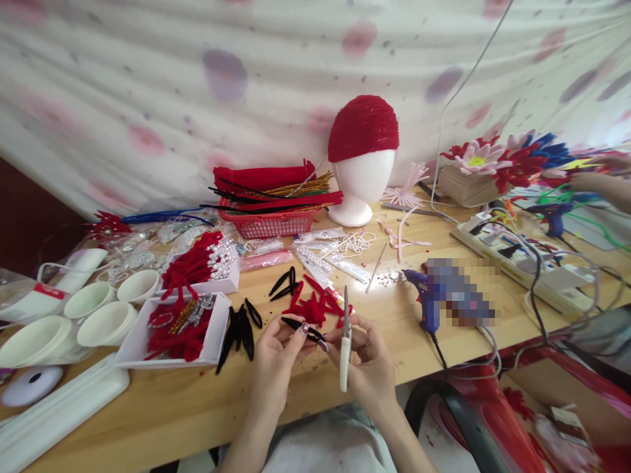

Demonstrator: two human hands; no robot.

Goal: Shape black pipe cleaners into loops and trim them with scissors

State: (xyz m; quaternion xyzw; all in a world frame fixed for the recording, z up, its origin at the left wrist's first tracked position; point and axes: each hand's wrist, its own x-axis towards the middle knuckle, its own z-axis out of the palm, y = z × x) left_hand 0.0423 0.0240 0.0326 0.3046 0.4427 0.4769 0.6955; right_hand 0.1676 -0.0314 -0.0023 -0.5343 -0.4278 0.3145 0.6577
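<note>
In front of me, my left hand (276,358) pinches a slim black fuzzy chenille loop (293,322) between thumb and fingers. My right hand (372,368) is closed around scissors (346,355) with pale handles, their blades pointing away from me. Its thumb and fingertips also meet the loop's right end. Just beyond my hands lie red chenille pieces (313,309) in a loose pile. More black loops (239,332) are heaped left of my left hand, and a few others (282,282) lie farther back.
A white box (224,328) of red pieces stands left, near paper cups (106,322). Behind are a red basket (276,225) of chenille stems and a foam head (362,177). A blue glue gun (428,302), partly blurred, and a power strip (522,269) lie right. Another person's hand (604,177) shows far right.
</note>
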